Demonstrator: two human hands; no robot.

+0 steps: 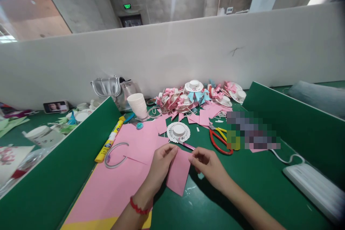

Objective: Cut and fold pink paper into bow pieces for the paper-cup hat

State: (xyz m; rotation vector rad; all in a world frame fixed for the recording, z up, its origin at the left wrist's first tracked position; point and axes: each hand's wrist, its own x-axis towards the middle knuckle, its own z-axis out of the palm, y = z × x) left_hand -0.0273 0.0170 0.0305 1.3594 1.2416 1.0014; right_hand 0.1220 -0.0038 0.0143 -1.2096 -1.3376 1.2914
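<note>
Between my two hands a small rectangle of pink paper [178, 174] is held up by its upper corners. My left hand [163, 161] pinches the upper left corner, thumb on top; a red band circles that wrist. The upper right corner is pinched by the thumb and fingers of my right hand [208, 167]. Just beyond the paper lies a slim pen-like tool [187, 146], partly hidden by the hands. Past it sits a white fringed paper disc [178, 132] with a round raised centre. Scissors [221, 143] with red and yellow handles rest to the right.
Large pink sheets [107, 187] cover the left, with a yellow glue tube [110, 140] and a grey ring [117, 155]. Stacked paper cups [137, 106], a silver bag [107, 88] and a pile of pink paper crafts [175, 100] stand behind. Green dividers [81, 151] flank the table; a white mask [315, 183] lies right.
</note>
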